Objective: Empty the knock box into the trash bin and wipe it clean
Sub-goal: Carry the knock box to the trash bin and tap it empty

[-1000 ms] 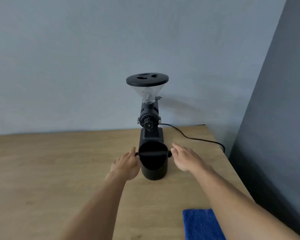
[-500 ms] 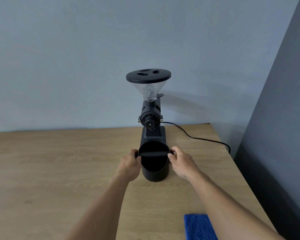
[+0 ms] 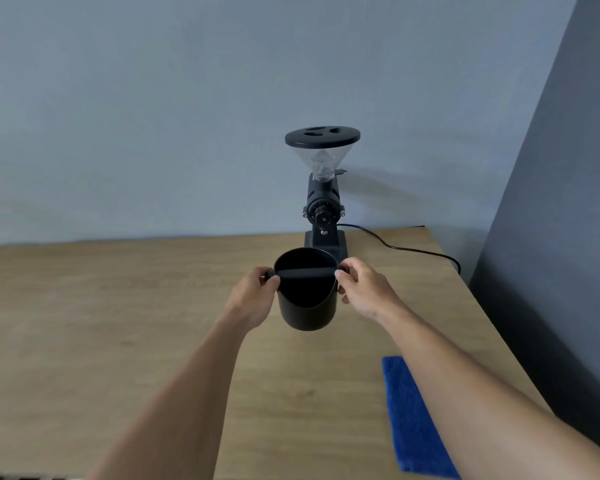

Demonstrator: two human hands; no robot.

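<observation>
in the middle of the wooden table (image 3: 118, 323), just in front of the coffee grinder (image 3: 323, 209), a black knock box (image 3: 307, 303) sits between two bare hands. the left hand (image 3: 255, 299) is clamped on the left end of the knock bar (image 3: 307, 273), thumb curled over the top of it, fingers (image 3: 267, 271) wrapped around the stub that sticks out past the rim. the right hand (image 3: 364, 289) is closed on the right end of the same bar, its fingertips pressed to the side of the box. the box stands upright, its open mouth tilted a little toward the camera; the inside is dark and i cannot tell what it holds, nor whether its base touches the table or is just off it. behind it the grinder stands upright near the far edge, clear hopper (image 3: 323, 161) capped with a black lid (image 3: 322, 136), a black power cord (image 3: 406, 249) trailing off to the right over the table edge. a blue cloth (image 3: 409, 420) lies flat on the near right part of the table, partly under the right forearm, well apart from the box. a pale blue wall (image 3: 153, 116) rises behind, a darker grey wall (image 3: 561, 202) on the right.
</observation>
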